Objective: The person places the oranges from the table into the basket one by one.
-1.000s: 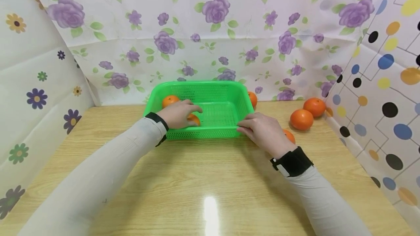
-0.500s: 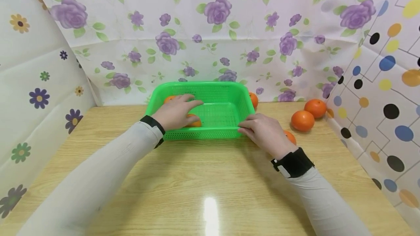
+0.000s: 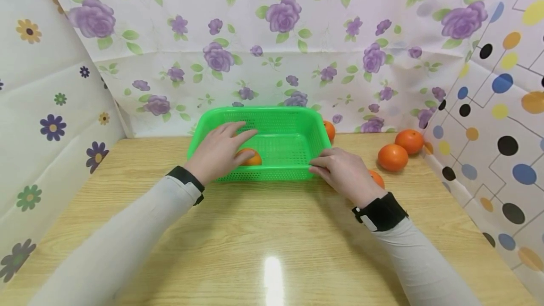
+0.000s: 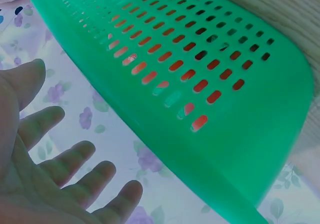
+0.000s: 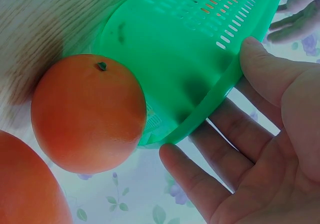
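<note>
A green perforated plastic basket point(image 3: 276, 174) stands on the table against the back cloth. My left hand point(image 3: 218, 150) hovers over its left end, fingers spread and holding nothing; in the left wrist view those fingers point(image 4: 75, 156) are apart from the rim. One orange point(image 3: 254, 158) lies in the basket beside my left thumb, and orange colour shows through the wall's slots. My right hand point(image 3: 345, 174) grips the front right corner, thumb outside and fingers over the rim. In the right wrist view an orange point(image 5: 87, 114) sits close beside that corner.
Two oranges, a nearer one point(image 3: 393, 157) and a farther one point(image 3: 409, 141), lie at the table's right. Another orange point(image 3: 329, 131) is behind the basket's right end, and one point(image 3: 376, 178) is partly hidden by my right hand. Patterned cloths point(image 3: 272, 79) enclose the table point(image 3: 238, 240).
My left hand has drawn back to the left, away from the front orange, its fingers more spread. It now covers the orange seen at the basket's left. The right hand keeps its grip.
</note>
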`<state>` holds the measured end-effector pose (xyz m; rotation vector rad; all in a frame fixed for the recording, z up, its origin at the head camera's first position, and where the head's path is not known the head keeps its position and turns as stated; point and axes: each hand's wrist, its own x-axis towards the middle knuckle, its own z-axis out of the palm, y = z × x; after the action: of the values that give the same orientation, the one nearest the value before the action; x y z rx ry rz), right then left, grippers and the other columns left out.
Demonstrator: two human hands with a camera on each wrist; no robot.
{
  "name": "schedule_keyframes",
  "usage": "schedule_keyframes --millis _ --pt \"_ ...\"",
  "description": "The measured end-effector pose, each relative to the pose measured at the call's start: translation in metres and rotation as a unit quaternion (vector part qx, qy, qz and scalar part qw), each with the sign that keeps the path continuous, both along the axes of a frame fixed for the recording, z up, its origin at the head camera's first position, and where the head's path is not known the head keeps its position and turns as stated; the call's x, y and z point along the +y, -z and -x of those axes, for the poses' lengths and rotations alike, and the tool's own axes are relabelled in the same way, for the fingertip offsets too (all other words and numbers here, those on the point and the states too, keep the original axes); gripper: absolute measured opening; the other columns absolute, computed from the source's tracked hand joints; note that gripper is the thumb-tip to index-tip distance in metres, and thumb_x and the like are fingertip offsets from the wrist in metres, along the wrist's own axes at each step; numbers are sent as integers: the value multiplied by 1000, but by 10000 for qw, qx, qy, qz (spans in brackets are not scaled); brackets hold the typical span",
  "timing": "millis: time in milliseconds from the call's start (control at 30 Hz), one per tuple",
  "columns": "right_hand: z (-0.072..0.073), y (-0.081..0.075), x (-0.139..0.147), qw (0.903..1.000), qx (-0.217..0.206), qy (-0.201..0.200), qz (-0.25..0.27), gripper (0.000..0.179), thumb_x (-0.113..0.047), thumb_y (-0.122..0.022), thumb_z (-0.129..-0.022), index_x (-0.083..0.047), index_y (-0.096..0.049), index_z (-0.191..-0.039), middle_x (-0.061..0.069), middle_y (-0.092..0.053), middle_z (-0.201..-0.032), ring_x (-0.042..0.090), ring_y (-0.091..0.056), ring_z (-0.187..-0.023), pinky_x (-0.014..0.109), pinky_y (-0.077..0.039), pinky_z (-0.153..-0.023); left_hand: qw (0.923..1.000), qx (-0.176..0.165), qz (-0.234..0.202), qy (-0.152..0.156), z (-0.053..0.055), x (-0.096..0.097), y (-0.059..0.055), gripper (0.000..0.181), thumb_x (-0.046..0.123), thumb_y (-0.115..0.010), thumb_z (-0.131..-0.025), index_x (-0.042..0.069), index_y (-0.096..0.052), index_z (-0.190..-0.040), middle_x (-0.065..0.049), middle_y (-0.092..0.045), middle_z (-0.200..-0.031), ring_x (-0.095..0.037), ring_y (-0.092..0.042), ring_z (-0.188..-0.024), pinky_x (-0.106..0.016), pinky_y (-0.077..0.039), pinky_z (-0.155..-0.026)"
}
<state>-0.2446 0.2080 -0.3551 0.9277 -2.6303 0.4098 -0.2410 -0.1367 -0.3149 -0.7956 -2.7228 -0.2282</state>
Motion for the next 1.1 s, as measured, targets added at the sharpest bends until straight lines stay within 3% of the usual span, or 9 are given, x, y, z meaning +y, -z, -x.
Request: schedule_keyframes --millis 233,533,733,1100 --pt "0 -2 -1 10000 22 -25 37 15 -23 -83 -103 -13 -88 -112 2 -79 -104 23 -74 -96 46 -64 -80 9994 324 -68 66 -15 -3 2 60 38 -72 -110 11 -57 -161 -25 -49 -164 -47 -45 -152 -66 -41 -120" --pt "-1 -1 0 10000 28 -25 36 16 -24 -82 -103 -13 -88 -113 2 -79 -105 24 -74 -98 46 -64 -81 9949 979 -92 233 -31 -5 12 60 36 -80 -105 10 -63 -156 -25 -57 -156 -46 -55 -143 -66 -48 -113" --pt "0 0 1 10000 12 -24 24 15 -25 -82 -103 -14 -88 -112 2 -78 -104 23 -73 -96 45 -64 -80 9914 1285 -89 244 -42 -10 19 62 35 -85 -101 9 -65 -153 -25 -61 -151 -47 -57 -141 -64 -48 -114" --pt "2 2 2 10000 34 -52 17 15 -26 -82 -103 -15 -88 -113 2 -78 -105 22 -74 -97 45 -64 -80 9898 1381 -251 250 -54 -19 22 65 26 -93 -94 5 -66 -149 -25 -61 -151 -47 -57 -140 -60 -44 -120"
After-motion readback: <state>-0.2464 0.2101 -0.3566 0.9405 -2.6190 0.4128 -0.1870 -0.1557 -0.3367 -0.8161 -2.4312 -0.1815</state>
